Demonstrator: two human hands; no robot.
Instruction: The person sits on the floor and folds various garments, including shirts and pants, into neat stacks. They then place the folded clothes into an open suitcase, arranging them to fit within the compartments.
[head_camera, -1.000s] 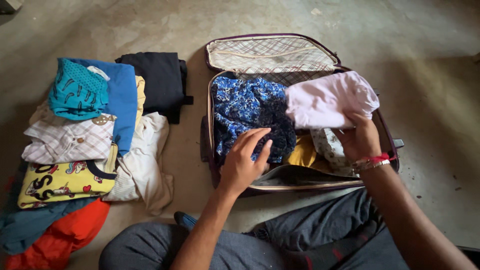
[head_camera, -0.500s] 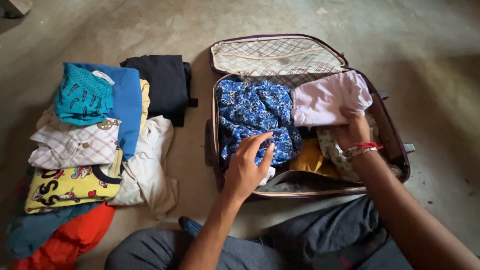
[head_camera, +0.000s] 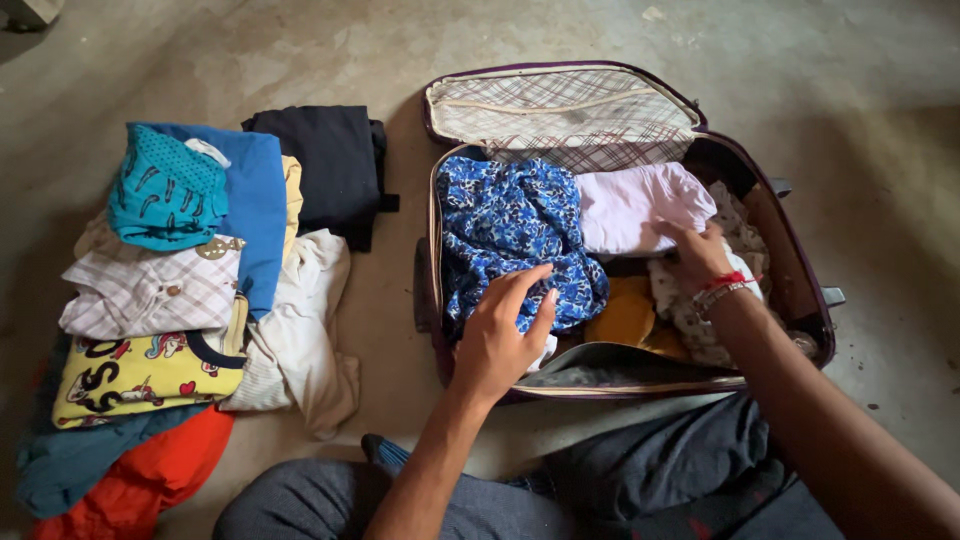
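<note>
An open suitcase (head_camera: 800, 270) is lying on the concrete floor (head_camera: 880, 150) at centre right. A clothes pile (head_camera: 190, 290) is sitting at left. Inside, the left hand (head_camera: 497, 345) is pressing flat, fingers spread, on a blue floral garment (head_camera: 505, 225); the right hand (head_camera: 697, 255) is gripping a folded pale pink garment (head_camera: 630, 205) just beside it.

My left hand (head_camera: 497, 338) is lying palm down with the fingers loosely spread and pointing away from me, the forearm running back toward my lap. My right hand (head_camera: 697, 255) is reaching forward, fingers curling in a grip, wrist slightly bent and wearing a red thread and a bracelet. Both forearms are bare.
</note>
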